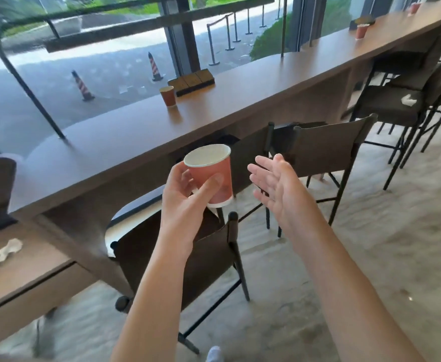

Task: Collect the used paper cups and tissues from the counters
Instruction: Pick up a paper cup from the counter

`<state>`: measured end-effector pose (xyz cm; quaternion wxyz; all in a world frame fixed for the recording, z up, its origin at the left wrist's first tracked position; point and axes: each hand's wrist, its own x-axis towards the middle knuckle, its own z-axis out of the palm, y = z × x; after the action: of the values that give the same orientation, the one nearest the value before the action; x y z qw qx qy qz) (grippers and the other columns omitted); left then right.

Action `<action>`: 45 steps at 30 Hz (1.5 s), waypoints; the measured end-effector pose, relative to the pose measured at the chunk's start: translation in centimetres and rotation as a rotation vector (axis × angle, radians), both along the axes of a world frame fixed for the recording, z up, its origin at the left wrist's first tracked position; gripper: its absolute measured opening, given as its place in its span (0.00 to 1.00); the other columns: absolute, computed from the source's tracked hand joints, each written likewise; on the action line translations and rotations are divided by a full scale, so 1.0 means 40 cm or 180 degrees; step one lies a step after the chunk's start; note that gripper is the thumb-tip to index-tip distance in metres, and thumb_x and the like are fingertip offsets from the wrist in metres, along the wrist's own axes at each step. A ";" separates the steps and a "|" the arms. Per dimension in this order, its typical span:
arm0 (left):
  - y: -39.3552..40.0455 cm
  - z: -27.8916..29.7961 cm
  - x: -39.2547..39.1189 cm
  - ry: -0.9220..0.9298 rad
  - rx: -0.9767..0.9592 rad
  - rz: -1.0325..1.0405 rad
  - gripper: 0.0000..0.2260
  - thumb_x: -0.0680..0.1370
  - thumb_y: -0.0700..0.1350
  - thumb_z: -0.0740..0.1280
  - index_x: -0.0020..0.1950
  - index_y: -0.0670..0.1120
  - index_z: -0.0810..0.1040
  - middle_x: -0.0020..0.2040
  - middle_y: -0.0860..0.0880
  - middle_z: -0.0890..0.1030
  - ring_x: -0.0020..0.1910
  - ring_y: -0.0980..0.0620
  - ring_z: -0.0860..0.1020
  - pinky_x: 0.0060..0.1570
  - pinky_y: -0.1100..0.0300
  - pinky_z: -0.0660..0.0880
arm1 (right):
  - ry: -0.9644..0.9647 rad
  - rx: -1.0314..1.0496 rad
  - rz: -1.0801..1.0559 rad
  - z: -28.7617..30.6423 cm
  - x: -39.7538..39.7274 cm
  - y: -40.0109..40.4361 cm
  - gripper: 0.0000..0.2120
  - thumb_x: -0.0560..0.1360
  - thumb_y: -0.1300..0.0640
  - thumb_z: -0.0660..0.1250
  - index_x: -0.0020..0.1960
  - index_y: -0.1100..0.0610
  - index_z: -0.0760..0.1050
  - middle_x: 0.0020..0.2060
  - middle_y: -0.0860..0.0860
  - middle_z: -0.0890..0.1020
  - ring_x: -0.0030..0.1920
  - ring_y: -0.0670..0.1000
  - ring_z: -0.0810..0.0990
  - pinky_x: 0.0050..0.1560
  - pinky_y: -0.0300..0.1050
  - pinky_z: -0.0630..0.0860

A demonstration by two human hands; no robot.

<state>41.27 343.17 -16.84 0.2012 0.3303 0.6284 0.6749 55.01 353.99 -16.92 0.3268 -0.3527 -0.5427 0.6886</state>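
Down in front of the chairs, the left hand is gripping one red paper cup while the right hand is hanging open and empty, leaving a crumpled tissue on the lower counter, another cup on the long counter, and seemingly two more cups waiting farther along.

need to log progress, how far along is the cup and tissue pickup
Early on. In hand: the left hand grips one red paper cup; the right hand is open and holds nothing. Left: a cup on the long counter, two more cups farther along, a crumpled tissue on the lower counter at left, and one on a stool seat.
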 end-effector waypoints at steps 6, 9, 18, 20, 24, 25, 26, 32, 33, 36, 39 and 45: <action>-0.118 0.025 -0.047 -0.0044 0.0097 0.0372 0.31 0.64 0.59 0.76 0.65 0.51 0.78 0.57 0.51 0.85 0.57 0.50 0.83 0.61 0.45 0.80 | 0.0197 0.0144 0.0424 0.020 -0.069 -0.087 0.21 0.85 0.41 0.53 0.72 0.48 0.72 0.56 0.37 0.81 0.61 0.39 0.78 0.58 0.37 0.74; -0.169 0.037 -0.066 -0.0087 0.0167 0.0455 0.30 0.64 0.58 0.77 0.65 0.51 0.78 0.57 0.50 0.85 0.57 0.48 0.84 0.61 0.43 0.80 | 0.0279 0.0181 0.0564 0.045 -0.096 -0.130 0.21 0.84 0.41 0.53 0.71 0.48 0.72 0.60 0.40 0.81 0.66 0.44 0.77 0.66 0.43 0.72; -0.417 0.074 -0.188 -0.0010 0.0397 0.0818 0.30 0.64 0.56 0.78 0.64 0.50 0.79 0.56 0.50 0.86 0.54 0.54 0.84 0.49 0.64 0.80 | 0.0503 0.0176 0.0976 0.106 -0.251 -0.356 0.31 0.77 0.37 0.59 0.74 0.53 0.71 0.70 0.51 0.78 0.72 0.51 0.74 0.74 0.52 0.69; -0.498 0.077 -0.226 -0.0034 0.0413 0.0900 0.26 0.66 0.52 0.79 0.63 0.51 0.79 0.55 0.51 0.86 0.54 0.53 0.84 0.49 0.63 0.81 | 0.0519 0.0144 0.1068 0.112 -0.289 -0.436 0.42 0.65 0.31 0.63 0.74 0.52 0.71 0.69 0.49 0.79 0.71 0.50 0.75 0.71 0.48 0.70; -0.672 0.069 -0.288 -0.0033 0.0454 0.1128 0.22 0.70 0.49 0.77 0.62 0.50 0.79 0.54 0.50 0.86 0.53 0.54 0.84 0.45 0.66 0.79 | 0.0514 0.0048 0.1274 0.119 -0.375 -0.587 0.34 0.71 0.34 0.61 0.71 0.50 0.73 0.67 0.49 0.80 0.70 0.50 0.76 0.61 0.41 0.73; -0.720 0.065 -0.303 -0.0032 0.0458 0.1182 0.23 0.70 0.50 0.78 0.63 0.50 0.79 0.55 0.49 0.86 0.53 0.54 0.84 0.46 0.66 0.79 | 0.0489 0.0018 0.1328 0.119 -0.397 -0.628 0.30 0.74 0.36 0.60 0.71 0.50 0.73 0.67 0.49 0.80 0.70 0.50 0.76 0.61 0.41 0.73; -0.769 0.061 -0.316 -0.0036 0.0468 0.1243 0.24 0.69 0.51 0.78 0.64 0.50 0.79 0.55 0.49 0.86 0.54 0.53 0.84 0.48 0.65 0.79 | 0.0469 0.0009 0.1386 0.117 -0.418 -0.670 0.30 0.75 0.37 0.60 0.71 0.51 0.73 0.68 0.50 0.79 0.71 0.51 0.75 0.63 0.43 0.73; -1.041 0.049 -0.374 0.0002 0.0480 0.1725 0.27 0.67 0.56 0.78 0.63 0.51 0.79 0.55 0.51 0.86 0.54 0.54 0.84 0.48 0.64 0.79 | 0.0367 -0.0085 0.1836 0.102 -0.521 -0.911 0.24 0.82 0.43 0.57 0.73 0.52 0.71 0.69 0.51 0.78 0.72 0.51 0.74 0.65 0.45 0.71; -1.082 0.048 -0.379 0.0006 0.0483 0.1797 0.27 0.67 0.56 0.78 0.64 0.50 0.79 0.55 0.50 0.86 0.54 0.54 0.84 0.48 0.64 0.79 | 0.0313 -0.0054 0.1918 0.100 -0.536 -0.946 0.23 0.84 0.44 0.55 0.74 0.52 0.70 0.70 0.51 0.78 0.72 0.51 0.74 0.67 0.46 0.71; -1.190 0.044 -0.392 -0.0063 0.0476 0.1997 0.26 0.69 0.52 0.78 0.65 0.49 0.78 0.57 0.49 0.86 0.56 0.51 0.84 0.47 0.66 0.79 | 0.0186 0.0005 0.2130 0.102 -0.579 -1.042 0.22 0.84 0.45 0.54 0.74 0.51 0.70 0.70 0.49 0.77 0.72 0.49 0.74 0.74 0.50 0.69; -1.280 0.035 -0.406 -0.0155 0.0528 0.2244 0.22 0.71 0.49 0.76 0.64 0.50 0.79 0.57 0.48 0.86 0.56 0.49 0.84 0.47 0.65 0.79 | 0.0182 -0.0023 0.2305 0.109 -0.622 -1.118 0.19 0.84 0.45 0.54 0.71 0.49 0.72 0.69 0.48 0.79 0.70 0.47 0.75 0.74 0.50 0.70; -1.369 -0.028 -0.440 -0.0344 0.0564 0.2472 0.25 0.70 0.47 0.80 0.65 0.47 0.79 0.57 0.47 0.85 0.54 0.54 0.84 0.47 0.68 0.78 | -0.0026 -0.0159 0.2518 0.072 -0.694 -1.214 0.20 0.84 0.48 0.56 0.73 0.52 0.71 0.67 0.48 0.79 0.69 0.47 0.75 0.70 0.48 0.72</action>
<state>23.67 288.39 -17.98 -0.0653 0.0484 0.6344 0.7687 27.24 305.45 -14.03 0.0255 -0.1269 -0.6211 0.7730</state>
